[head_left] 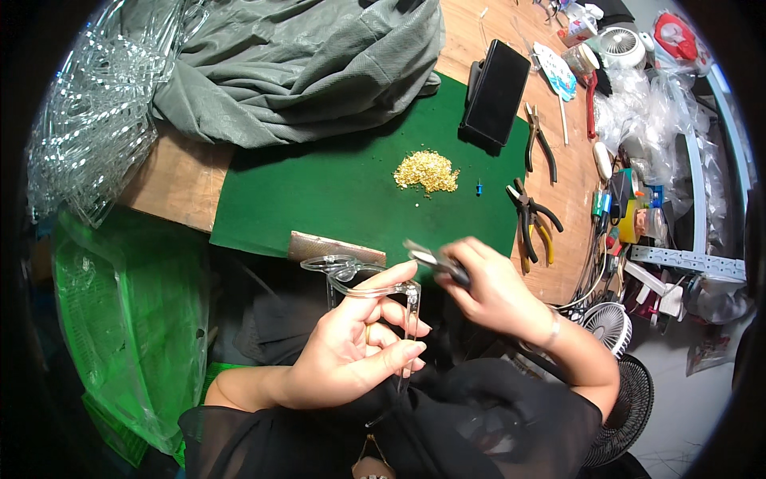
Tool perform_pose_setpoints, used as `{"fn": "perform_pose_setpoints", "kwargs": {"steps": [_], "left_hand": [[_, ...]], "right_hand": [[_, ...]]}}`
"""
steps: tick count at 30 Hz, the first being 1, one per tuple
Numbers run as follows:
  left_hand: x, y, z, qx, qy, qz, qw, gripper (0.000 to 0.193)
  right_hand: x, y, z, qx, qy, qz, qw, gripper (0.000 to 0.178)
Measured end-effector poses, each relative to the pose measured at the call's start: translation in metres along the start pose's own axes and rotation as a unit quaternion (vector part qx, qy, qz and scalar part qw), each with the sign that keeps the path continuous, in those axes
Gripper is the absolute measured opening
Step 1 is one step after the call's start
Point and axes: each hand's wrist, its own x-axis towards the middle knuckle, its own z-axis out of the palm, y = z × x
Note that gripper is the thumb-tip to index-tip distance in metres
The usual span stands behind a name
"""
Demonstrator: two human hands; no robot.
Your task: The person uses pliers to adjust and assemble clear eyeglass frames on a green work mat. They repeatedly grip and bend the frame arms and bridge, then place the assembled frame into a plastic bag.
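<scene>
In front of my chest, my left hand (339, 355) is closed round a clear plastic eyeglass frame (412, 303), thumb and fingers on one temple near the hinge corner. The rims point away to the left, partly over the fingers. Just right of that corner, my right hand (499, 287) grips a pair of pliers (431, 259) with dark handles. The metal jaws point left toward the frame and look apart from it; they are slightly blurred. Beyond, a heap of tiny gold-coloured pieces (427, 172) lies on the green mat (311, 184), beside a blue push pin (479, 188).
Pliers (540, 144) and more pliers (528, 222) lie at the mat's right edge, near a black phone (496, 92). Grey cloth (295, 72) covers the far left. A stack of clear eyeglass frames (100, 112) stands above a plastic-lined green crate (128, 319). Fans (608, 327) stand right.
</scene>
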Motion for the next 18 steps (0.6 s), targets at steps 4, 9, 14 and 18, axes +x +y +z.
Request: {"fn": "perform_pose_setpoints", "kwargs": {"steps": [4,9,14,18], "left_hand": [[-0.002,-0.004,0.002,0.054,0.033,0.044,0.997,0.069],[-0.010,-0.002,-0.009,0.131,0.136,0.149,0.971,0.068],[0.005,-0.016,-0.012,0.161,0.090,0.112,0.976,0.070],[0.004,-0.009,-0.009,0.130,0.124,0.106,0.978,0.071]], "right_hand": [[0.034,0.025,0.031,-0.214,0.126,-0.073,0.966,0.054],[0.028,0.032,0.031,-0.118,0.129,-0.069,0.982,0.048],[0.055,0.042,0.022,0.003,0.159,0.026,0.987,0.017],[0.070,0.041,0.038,-0.075,0.184,-0.015,0.980,0.017]]}}
